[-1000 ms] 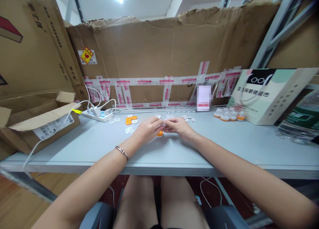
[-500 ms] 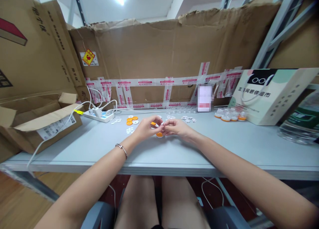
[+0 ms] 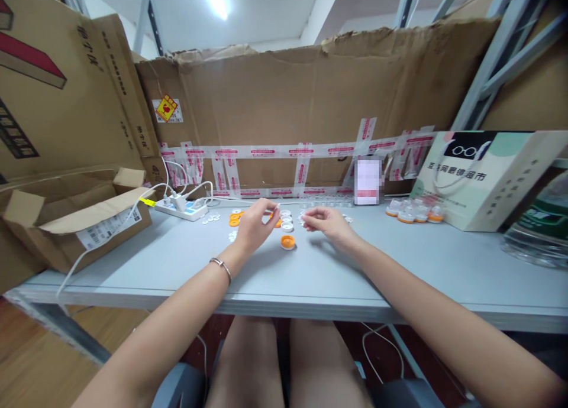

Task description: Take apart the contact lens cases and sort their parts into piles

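Note:
My left hand (image 3: 257, 223) is raised over the table with thumb and forefinger pinched, a tiny white piece just showing at the tips. To its right, my right hand (image 3: 329, 223) also has its fingers pinched together above small white parts; whatever they hold is too small to make out. Between and below the hands stands a round orange-and-white cap (image 3: 287, 242), hollow side up. Behind it several white rings (image 3: 286, 220) are lined up. Orange discs (image 3: 234, 220) lie left of my left hand, which partly hides them and some small white pieces (image 3: 232, 236).
At the back left are a power strip (image 3: 181, 209) with cables and an open carton (image 3: 89, 219). A lit phone (image 3: 367, 181) leans against the cardboard wall (image 3: 266, 100). On the right stand clear-and-orange assemblies (image 3: 415, 211), a paper bag (image 3: 470, 189) and a large bottle (image 3: 539, 224).
My hands were together over the orange-and-white cap and have moved apart, the right one to the right. The cap and the white rings behind it now show. The whole view has shifted slightly.

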Tool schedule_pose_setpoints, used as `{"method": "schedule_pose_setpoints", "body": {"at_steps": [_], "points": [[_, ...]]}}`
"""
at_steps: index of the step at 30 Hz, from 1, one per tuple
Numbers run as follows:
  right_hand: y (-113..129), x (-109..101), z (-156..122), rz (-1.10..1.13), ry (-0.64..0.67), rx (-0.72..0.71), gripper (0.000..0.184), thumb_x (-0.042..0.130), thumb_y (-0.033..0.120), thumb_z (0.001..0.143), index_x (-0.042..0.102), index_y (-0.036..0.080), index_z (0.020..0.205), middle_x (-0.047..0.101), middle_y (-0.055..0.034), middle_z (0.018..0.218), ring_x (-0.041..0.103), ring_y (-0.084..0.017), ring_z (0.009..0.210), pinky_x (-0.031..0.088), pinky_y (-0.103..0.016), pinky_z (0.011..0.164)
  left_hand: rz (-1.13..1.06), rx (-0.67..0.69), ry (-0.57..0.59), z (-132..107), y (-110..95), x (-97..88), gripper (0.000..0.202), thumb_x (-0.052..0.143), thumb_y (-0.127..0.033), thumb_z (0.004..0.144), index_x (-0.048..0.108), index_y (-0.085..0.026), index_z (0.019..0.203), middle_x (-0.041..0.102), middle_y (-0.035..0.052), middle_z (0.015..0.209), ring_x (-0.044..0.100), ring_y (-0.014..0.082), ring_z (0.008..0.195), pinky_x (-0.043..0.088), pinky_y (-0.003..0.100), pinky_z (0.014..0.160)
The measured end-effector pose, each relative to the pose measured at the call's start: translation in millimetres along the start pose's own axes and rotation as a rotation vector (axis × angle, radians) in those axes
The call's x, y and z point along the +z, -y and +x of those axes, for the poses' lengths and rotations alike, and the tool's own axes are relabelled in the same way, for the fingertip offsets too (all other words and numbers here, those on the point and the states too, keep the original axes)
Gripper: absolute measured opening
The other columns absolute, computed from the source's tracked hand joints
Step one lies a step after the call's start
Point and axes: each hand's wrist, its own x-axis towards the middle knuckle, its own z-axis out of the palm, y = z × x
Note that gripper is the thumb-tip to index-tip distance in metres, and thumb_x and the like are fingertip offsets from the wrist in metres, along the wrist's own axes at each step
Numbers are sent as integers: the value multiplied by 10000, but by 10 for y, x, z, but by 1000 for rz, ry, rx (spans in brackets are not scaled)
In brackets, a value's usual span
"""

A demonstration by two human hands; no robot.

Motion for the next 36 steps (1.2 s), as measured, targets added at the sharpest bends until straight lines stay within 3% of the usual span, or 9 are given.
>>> {"method": "schedule_pose_setpoints", "body": {"at_steps": [3,5,13,17,20,23,29,31,36], "points": [[-67,-126,116,-133,-186,-89,128,572,273,709,600,160,763,638,-36,699,581,-146,652,464,-303,692,0,-43,47,8,31,-11,61,477,-197,810,529,-167,817,578,7,769,560,95,710,520,205,656],[-118,-168,172,-231,-243,-122,114,563,246,703,625,159,743,642,-41,711,573,-166,681,441,-319,716,18,-46,71,9,34,-8,78,471,-196,813,532,-170,855,590,12,796,561,101,729,515,209,664],[-289,-175,266,-473,-279,-108,81,587,149,620,633,170,557,611,-24,578,551,-187,647,396,-317,685,20,9,149,35,79,-31,182,415,-183,851,553,-168,969,612,48,887,557,117,773,485,227,694],[-286,-206,262,-479,-296,-96,79,636,227,599,624,162,555,596,-31,555,551,-199,633,400,-319,648,-92,-66,215,41,116,-19,198,424,-166,839,550,-166,993,605,58,899,569,132,795,482,242,696],[-207,-159,194,-420,-255,-134,208,610,353,652,642,147,660,623,-53,622,562,-197,644,420,-320,635,-292,-227,287,39,113,4,226,453,-180,828,493,-160,1050,578,26,776,581,115,698,490,235,647],[-78,-32,68,-315,-90,-212,314,540,437,714,650,149,771,655,-52,698,589,-172,661,456,-289,632,-503,-359,364,38,77,13,285,504,-228,818,428,-159,1084,562,-2,713,590,107,650,500,252,659],[124,209,-161,-101,201,-308,321,565,446,709,628,159,838,683,-60,836,629,-169,772,489,-288,709,-663,-473,438,23,28,6,366,597,-323,762,413,-162,1034,569,-15,677,599,113,648,501,285,680],[126,236,-164,-92,185,-284,310,586,446,687,626,157,793,684,-58,796,631,-170,751,489,-293,709,-683,-480,471,12,37,13,379,601,-340,756,408,-164,1031,580,-4,700,607,122,682,498,293,697],[-5,62,22,-193,-62,-168,305,546,429,713,616,143,795,673,-68,759,619,-163,700,485,-274,663,-483,-437,473,-8,76,19,359,568,-344,776,414,-173,1051,582,42,880,591,106,669,486,250,625]]}}
